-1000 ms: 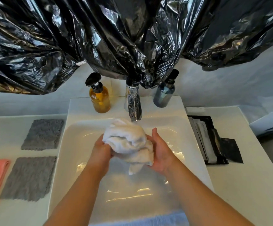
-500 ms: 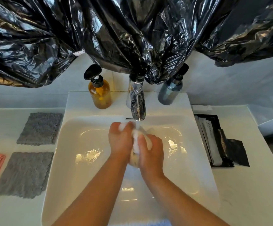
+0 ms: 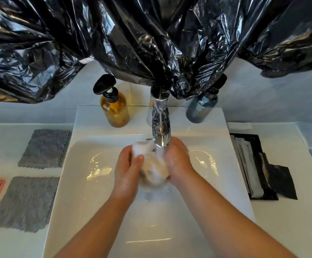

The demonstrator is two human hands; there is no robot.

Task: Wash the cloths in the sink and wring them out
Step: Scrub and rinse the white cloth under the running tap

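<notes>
White cloth (image 3: 152, 171) between both hands — under tap (image 3: 160, 127)

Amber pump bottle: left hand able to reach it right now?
Probably yes, but not freely: the left hand grips the white cloth together with the right hand under the tap. The amber pump bottle stands on the sink ledge beyond it, with nothing between them.

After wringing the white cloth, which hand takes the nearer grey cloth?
Left, probably. The left hand and right hand both grip the white cloth; the nearer grey cloth lies left of the sink.
</notes>
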